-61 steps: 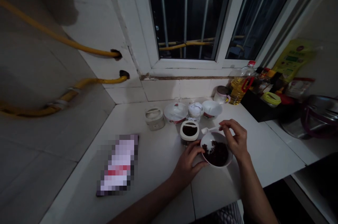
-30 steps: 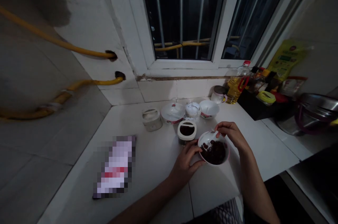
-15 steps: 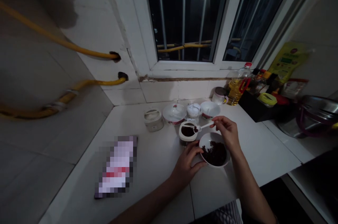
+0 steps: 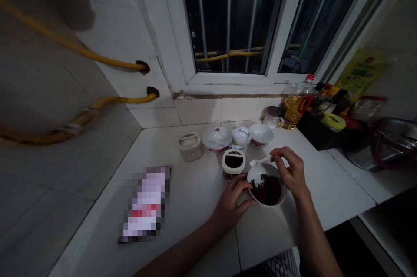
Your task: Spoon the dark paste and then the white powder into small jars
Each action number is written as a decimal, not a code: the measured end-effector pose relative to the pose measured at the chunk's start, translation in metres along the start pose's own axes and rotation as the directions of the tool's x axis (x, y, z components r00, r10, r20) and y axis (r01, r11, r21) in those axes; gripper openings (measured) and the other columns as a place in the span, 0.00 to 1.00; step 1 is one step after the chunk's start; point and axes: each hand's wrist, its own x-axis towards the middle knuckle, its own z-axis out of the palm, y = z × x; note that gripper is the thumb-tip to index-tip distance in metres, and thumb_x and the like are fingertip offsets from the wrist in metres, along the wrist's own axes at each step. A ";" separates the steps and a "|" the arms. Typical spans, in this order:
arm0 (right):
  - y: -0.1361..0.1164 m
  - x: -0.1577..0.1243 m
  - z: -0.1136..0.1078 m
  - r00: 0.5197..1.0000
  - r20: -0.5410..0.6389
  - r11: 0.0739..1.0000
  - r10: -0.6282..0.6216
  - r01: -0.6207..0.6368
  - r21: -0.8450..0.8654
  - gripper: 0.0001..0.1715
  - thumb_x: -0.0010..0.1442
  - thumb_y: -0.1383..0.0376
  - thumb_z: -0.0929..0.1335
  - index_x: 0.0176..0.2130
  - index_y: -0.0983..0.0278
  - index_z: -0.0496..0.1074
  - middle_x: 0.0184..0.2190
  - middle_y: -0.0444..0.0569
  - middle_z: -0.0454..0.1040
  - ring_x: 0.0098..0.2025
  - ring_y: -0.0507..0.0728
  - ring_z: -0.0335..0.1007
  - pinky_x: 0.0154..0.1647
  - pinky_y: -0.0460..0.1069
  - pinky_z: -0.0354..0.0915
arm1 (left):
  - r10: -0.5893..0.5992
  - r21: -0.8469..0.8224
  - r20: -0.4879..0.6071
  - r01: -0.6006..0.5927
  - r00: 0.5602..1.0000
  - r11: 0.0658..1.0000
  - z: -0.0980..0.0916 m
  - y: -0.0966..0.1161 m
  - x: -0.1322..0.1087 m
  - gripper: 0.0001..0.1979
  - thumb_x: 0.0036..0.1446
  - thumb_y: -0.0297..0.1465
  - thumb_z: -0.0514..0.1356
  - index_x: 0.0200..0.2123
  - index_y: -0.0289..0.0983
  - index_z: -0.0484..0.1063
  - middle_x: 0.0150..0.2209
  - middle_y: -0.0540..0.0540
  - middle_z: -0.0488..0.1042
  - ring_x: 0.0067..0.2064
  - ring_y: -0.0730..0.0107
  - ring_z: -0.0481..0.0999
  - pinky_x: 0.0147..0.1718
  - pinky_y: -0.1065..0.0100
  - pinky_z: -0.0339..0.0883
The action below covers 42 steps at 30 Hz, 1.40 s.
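A white bowl (image 4: 256, 175) with a pink rim holds a dark, crumbly food and stands on the white counter (image 4: 192, 194). My left hand (image 4: 232, 203) grips its left side. My right hand (image 4: 291, 171) pinches the handle of a small white spoon (image 4: 259, 161), whose scoop is over the bowl's far rim. Just behind the bowl stands an open white jar (image 4: 233, 161) of dark paste.
Behind the jar are a lidded tub (image 4: 190, 146), two white bowls (image 4: 216, 138) (image 4: 261, 134) and a small jar (image 4: 240, 135). An oil bottle (image 4: 295, 105), condiment bottles (image 4: 327, 96) and a metal pot (image 4: 387, 142) crowd the right. A blurred packet (image 4: 146, 203) lies left. Yellow hoses (image 4: 81, 116) run along the wall.
Half a second ago the spoon reached over the open jar; my right hand has brought it back to the bowl's far rim. My left hand stays on the bowl.
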 end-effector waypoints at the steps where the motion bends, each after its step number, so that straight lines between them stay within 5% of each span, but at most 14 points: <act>1: 0.004 0.000 -0.004 0.998 0.046 0.999 0.038 -0.037 -0.026 0.09 0.62 0.69 0.62 0.35 0.62 0.72 0.26 0.47 0.72 0.30 0.56 0.69 0.34 0.51 0.64 | -0.004 -0.001 -0.003 0.004 1.000 1.000 0.000 0.000 0.000 0.12 0.55 0.33 0.64 0.43 0.40 0.70 0.54 0.40 0.67 0.55 0.58 0.70 0.52 0.59 0.66; 7: 0.015 0.001 -0.007 0.898 0.378 0.965 0.226 -0.154 -0.211 0.12 0.58 0.71 0.61 0.34 0.62 0.74 0.29 0.49 0.74 0.32 0.56 0.69 0.36 0.51 0.62 | -0.019 0.010 -0.002 0.019 1.000 1.000 0.000 0.000 0.000 0.11 0.54 0.32 0.65 0.42 0.40 0.71 0.54 0.41 0.67 0.54 0.58 0.70 0.51 0.59 0.67; 14: 0.010 -0.001 0.002 0.763 0.560 0.909 0.322 -0.415 0.043 0.11 0.56 0.68 0.63 0.34 0.63 0.74 0.27 0.45 0.75 0.32 0.54 0.71 0.36 0.48 0.63 | -0.030 0.010 0.003 0.030 1.000 1.000 -0.002 0.004 0.001 0.11 0.54 0.33 0.64 0.42 0.40 0.71 0.53 0.41 0.68 0.54 0.58 0.70 0.51 0.58 0.67; 20: 0.013 0.004 -0.005 0.721 0.477 0.741 0.503 -0.643 0.192 0.09 0.49 0.63 0.64 0.28 0.64 0.73 0.19 0.42 0.72 0.23 0.52 0.64 0.28 0.47 0.58 | -0.045 -0.016 0.021 0.046 0.999 0.999 -0.002 0.003 0.001 0.11 0.55 0.33 0.64 0.42 0.40 0.71 0.54 0.40 0.66 0.53 0.58 0.70 0.52 0.58 0.67; 34: 0.017 0.011 -0.007 0.691 0.391 0.591 0.608 -0.723 0.358 0.07 0.41 0.64 0.67 0.23 0.65 0.73 0.14 0.43 0.71 0.21 0.51 0.58 0.26 0.47 0.55 | -0.030 -0.035 0.008 0.030 1.000 0.999 0.000 0.001 -0.001 0.12 0.55 0.30 0.64 0.43 0.40 0.70 0.54 0.40 0.66 0.54 0.59 0.69 0.51 0.59 0.67; 42: -0.003 0.009 0.014 0.752 0.236 0.624 0.615 -0.647 0.438 0.12 0.46 0.59 0.69 0.29 0.65 0.74 0.19 0.47 0.76 0.20 0.51 0.58 0.24 0.47 0.57 | -0.042 -0.021 0.005 0.042 0.999 0.999 0.000 0.002 0.000 0.11 0.55 0.33 0.64 0.42 0.40 0.71 0.54 0.41 0.67 0.54 0.58 0.70 0.51 0.59 0.67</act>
